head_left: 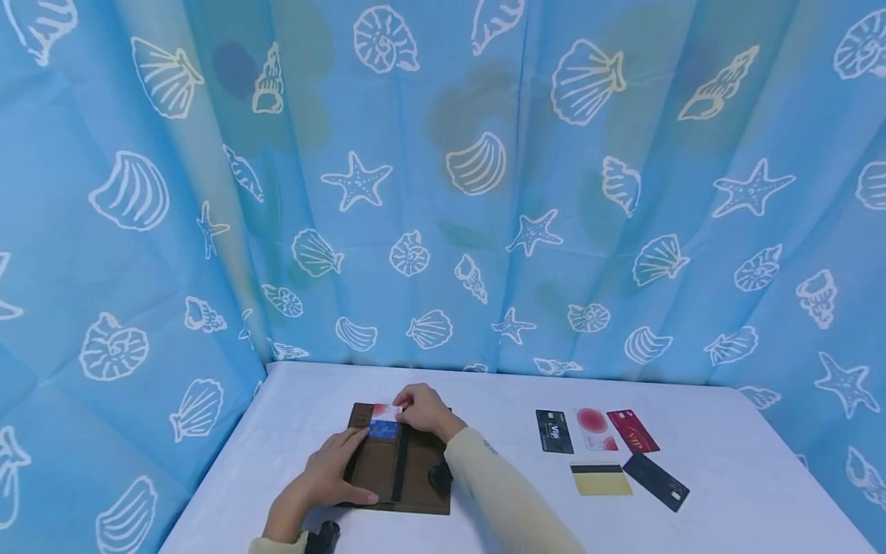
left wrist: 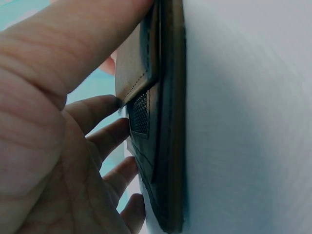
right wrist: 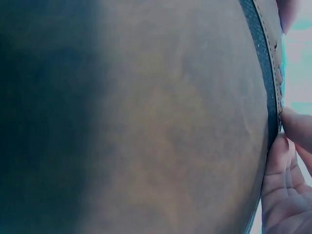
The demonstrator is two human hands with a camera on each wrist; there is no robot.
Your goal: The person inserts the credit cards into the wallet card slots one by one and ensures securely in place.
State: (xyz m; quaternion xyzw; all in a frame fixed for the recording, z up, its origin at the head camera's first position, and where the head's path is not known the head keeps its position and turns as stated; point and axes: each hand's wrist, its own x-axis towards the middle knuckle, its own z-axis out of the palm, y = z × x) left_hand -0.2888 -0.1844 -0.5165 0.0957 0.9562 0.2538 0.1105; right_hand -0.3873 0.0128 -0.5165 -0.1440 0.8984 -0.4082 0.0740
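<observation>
A brown wallet (head_left: 425, 469) lies opened out on the white table, with a dark strip down its middle. At its upper left part, a white and red card (head_left: 386, 412) sticks up above a blue card (head_left: 383, 429). My right hand (head_left: 424, 409) pinches the right edge of the white and red card; in the right wrist view its fingertips (right wrist: 279, 148) are at the wallet's far edge. My left hand (head_left: 331, 469) rests along the wallet's left side, fingers extended and thumb spread toward the near edge. The left wrist view shows those fingertips (left wrist: 127, 168) touching the wallet's side.
To the right on the table (head_left: 498, 431) lie a black VIP card (head_left: 554, 431), a white card with a red circle (head_left: 595, 428), a red VIP card (head_left: 633, 431), a gold card (head_left: 601, 481) and a dark card (head_left: 656, 482). A blue shell-patterned curtain (head_left: 429, 292) hangs behind.
</observation>
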